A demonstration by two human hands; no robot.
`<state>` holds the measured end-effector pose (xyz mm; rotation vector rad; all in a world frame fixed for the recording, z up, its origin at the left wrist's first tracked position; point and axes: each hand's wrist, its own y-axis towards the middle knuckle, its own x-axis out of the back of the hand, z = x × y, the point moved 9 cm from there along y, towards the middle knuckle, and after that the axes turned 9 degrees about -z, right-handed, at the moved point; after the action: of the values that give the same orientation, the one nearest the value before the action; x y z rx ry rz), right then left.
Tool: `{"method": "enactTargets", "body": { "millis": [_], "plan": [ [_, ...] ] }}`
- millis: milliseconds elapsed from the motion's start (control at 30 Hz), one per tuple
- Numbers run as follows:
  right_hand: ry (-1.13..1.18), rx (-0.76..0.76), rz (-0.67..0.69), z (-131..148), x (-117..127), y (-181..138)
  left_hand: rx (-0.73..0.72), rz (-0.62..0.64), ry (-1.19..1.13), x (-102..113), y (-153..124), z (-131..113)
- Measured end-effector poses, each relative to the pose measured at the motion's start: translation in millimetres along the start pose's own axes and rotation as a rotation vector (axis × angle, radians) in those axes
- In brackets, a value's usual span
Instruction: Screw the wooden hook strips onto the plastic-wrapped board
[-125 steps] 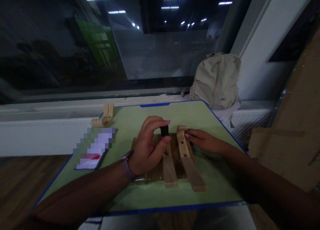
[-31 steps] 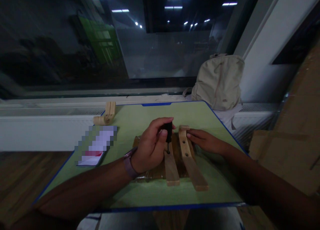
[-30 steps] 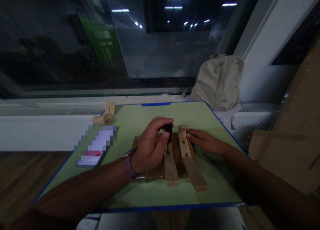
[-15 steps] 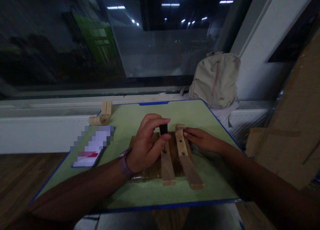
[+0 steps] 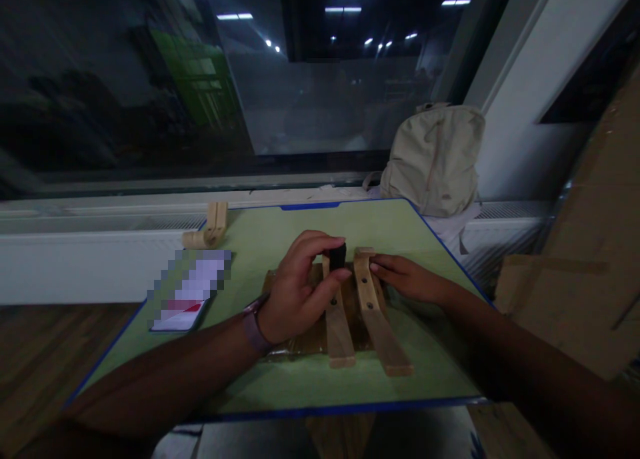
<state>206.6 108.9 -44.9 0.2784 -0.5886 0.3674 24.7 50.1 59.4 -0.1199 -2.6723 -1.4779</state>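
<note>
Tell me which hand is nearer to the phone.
Left. The left hand is to the right of the phone, holding a black handle. The right hand is farther right, beside the right-hand wooden piece.

Green tabletop (image 5: 285,224) open at far middle; phone (image 5: 176,321) obstructs left; right hand (image 5: 404,277) crowds rightmost wooden bar (image 5: 379,322).

No words, brands or numbers could be read. The phone (image 5: 193,289) had its screen broken into coarse blocks, with only a red patch (image 5: 193,308) standing out, and a small mark on the backpack (image 5: 434,159) was illegible.
</note>
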Motion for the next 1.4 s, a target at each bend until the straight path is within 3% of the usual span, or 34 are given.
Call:
{"method": "enactTargets", "body": {
  "millis": [167, 433, 633, 833, 1067, 1267, 1400],
  "plan": [
    [-0.012, -0.015, 0.003, -1, 1, 0, 0.128, 0.011, -0.083, -5, -3, 8],
    [-0.023, -0.009, -0.006, -4, 0, -1, -0.055, 0.005, 0.064, 1, 3, -6],
    [-0.029, -0.001, 0.009, -2, -1, 0, 0.118, 0.008, -0.058, -3, -2, 7],
    [-0.012, -0.007, -0.016, -2, 1, 0, -0.033, -0.002, 0.045, 1, 3, -3],
    [-0.003, -0.009, -0.001, -4, 0, 1, 0.095, 0.005, -0.093, -4, -2, 5],
    [-0.001, -0.008, -0.009, -3, 1, 0, -0.019, -0.004, 0.026, -1, 1, -1],
    [-0.025, -0.004, -0.003, -5, 0, 0, 0.095, -0.003, -0.054, -2, -1, 6]
  ]
}}
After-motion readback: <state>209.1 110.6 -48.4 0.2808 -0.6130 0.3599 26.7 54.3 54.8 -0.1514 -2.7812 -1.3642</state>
